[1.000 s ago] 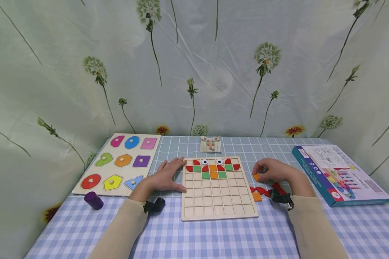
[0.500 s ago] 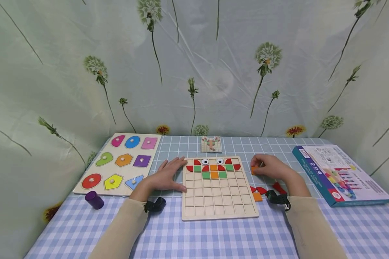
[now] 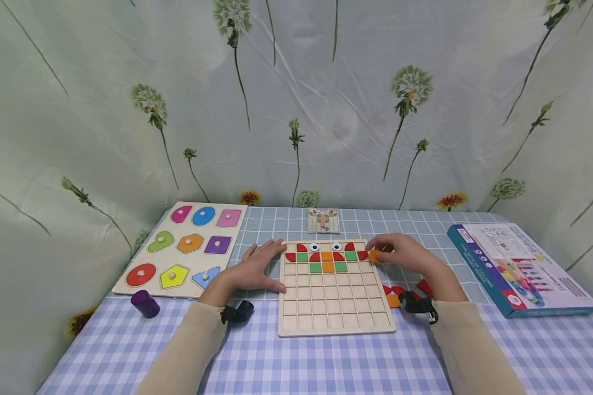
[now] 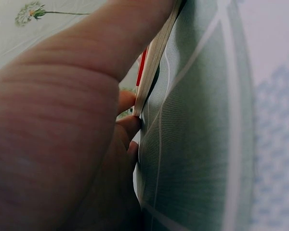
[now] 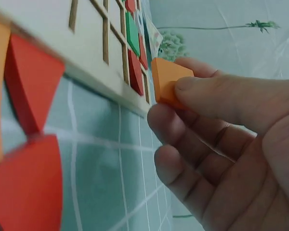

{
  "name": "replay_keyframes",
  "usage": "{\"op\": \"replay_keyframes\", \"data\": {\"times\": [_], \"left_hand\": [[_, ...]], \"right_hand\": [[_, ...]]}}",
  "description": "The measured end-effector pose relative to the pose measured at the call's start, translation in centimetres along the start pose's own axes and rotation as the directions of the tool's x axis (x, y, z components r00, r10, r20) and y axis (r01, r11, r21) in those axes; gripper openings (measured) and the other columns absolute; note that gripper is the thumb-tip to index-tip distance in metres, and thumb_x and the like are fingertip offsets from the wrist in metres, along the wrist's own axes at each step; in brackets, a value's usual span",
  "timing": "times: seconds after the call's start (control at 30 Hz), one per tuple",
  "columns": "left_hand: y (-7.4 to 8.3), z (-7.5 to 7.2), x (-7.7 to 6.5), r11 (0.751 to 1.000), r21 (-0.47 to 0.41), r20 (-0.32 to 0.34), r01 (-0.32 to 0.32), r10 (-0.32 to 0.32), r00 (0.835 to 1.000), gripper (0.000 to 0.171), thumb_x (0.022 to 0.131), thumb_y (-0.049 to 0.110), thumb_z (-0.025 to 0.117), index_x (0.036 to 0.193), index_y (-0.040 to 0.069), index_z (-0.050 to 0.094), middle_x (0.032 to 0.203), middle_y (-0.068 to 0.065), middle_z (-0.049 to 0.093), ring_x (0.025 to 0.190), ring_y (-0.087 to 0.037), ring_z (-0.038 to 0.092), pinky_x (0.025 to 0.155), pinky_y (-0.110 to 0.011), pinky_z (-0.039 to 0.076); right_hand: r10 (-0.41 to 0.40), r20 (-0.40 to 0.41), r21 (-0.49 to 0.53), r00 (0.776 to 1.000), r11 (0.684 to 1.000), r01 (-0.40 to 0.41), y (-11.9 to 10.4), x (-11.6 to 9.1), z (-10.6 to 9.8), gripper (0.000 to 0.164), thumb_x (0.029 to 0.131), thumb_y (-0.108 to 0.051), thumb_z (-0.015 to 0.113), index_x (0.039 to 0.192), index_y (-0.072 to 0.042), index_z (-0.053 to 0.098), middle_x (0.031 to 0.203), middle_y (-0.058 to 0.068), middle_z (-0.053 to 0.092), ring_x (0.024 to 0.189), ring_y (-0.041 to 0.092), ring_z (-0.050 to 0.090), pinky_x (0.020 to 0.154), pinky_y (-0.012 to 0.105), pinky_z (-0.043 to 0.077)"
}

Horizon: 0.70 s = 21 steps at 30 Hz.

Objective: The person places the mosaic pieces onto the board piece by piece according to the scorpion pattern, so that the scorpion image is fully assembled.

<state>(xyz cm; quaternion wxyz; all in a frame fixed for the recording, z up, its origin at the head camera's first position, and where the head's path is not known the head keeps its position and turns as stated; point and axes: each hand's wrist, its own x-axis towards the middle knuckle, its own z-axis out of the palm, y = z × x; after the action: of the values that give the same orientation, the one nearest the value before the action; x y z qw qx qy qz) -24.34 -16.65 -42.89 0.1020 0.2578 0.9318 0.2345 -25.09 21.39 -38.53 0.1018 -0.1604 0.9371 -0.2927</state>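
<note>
Nearest, the bare cells of the wooden grid board (image 3: 333,306) are left uncovered, and just beside its right edge a loose orange square (image 3: 393,301) and red pieces (image 3: 398,290) are seen lying under the right wrist; the wrist is best carried high enough that these are not brushed. Farther up, the left edge of the board is touched by the left hand (image 3: 257,270), its fingers spread and grasping nothing; light pressure there should be enough to steady it. At the opposite edge an orange tile (image 5: 167,74) is pinched between thumb and fingers of the right hand (image 3: 406,253); whether it is above the rim cannot be told. It should be levelled and passed over the red quarter piece (image 3: 362,255) without contact. Farthest, the small pattern card (image 3: 323,221) is laid, useful for checking placement.
</note>
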Motion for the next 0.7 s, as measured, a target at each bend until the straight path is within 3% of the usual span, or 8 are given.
{"op": "replay_keyframes", "data": {"times": [0.27, 0.43, 0.7], "left_hand": [[-0.1, 0.1, 0.0, 1.0, -0.008, 0.001, 0.002, -0.002, 1.0, 0.105, 0.075, 0.055, 0.082, 0.157, 0.016, 0.031, 0.168, -0.007, 0.02, 0.157, -0.031, 0.011, 0.124, -0.062, 0.0], [-0.2, 0.1, -0.1, 1.0, -0.004, -0.001, 0.004, -0.004, 1.0, 0.105, 0.075, 0.055, 0.082, 0.157, 0.015, 0.031, 0.168, -0.007, 0.02, 0.157, -0.031, 0.011, 0.124, -0.063, 0.001], [0.0, 0.0, 0.1, 1.0, -0.001, 0.006, 0.014, -0.014, 1.0, 0.104, 0.075, 0.055, 0.081, 0.158, 0.016, 0.03, 0.169, -0.006, 0.019, 0.158, -0.03, 0.01, 0.125, -0.061, 0.0]], "right_hand": [[-0.083, 0.059, 0.022, 0.995, 0.996, 0.081, -0.8, 0.6, 1.2, 0.026, 0.089, -0.005, 0.067, 0.114, -0.013, 0.07, 0.104, 0.004, 0.069, 0.088, 0.017, 0.059, 0.08, 0.028, 0.053], [-0.148, 0.082, 0.033, 0.986, 0.989, 0.145, -1.6, 0.8, 2.0, 0.025, 0.088, -0.004, 0.069, 0.112, -0.011, 0.07, 0.098, 0.003, 0.068, 0.084, 0.017, 0.055, 0.075, 0.029, 0.051], [-0.144, 0.1, 0.065, 0.985, 0.988, 0.138, -2.6, 0.9, 3.0, 0.019, 0.091, -0.01, 0.072, 0.11, -0.014, 0.07, 0.089, 0.001, 0.063, 0.08, 0.016, 0.053, 0.071, 0.029, 0.047]]}}
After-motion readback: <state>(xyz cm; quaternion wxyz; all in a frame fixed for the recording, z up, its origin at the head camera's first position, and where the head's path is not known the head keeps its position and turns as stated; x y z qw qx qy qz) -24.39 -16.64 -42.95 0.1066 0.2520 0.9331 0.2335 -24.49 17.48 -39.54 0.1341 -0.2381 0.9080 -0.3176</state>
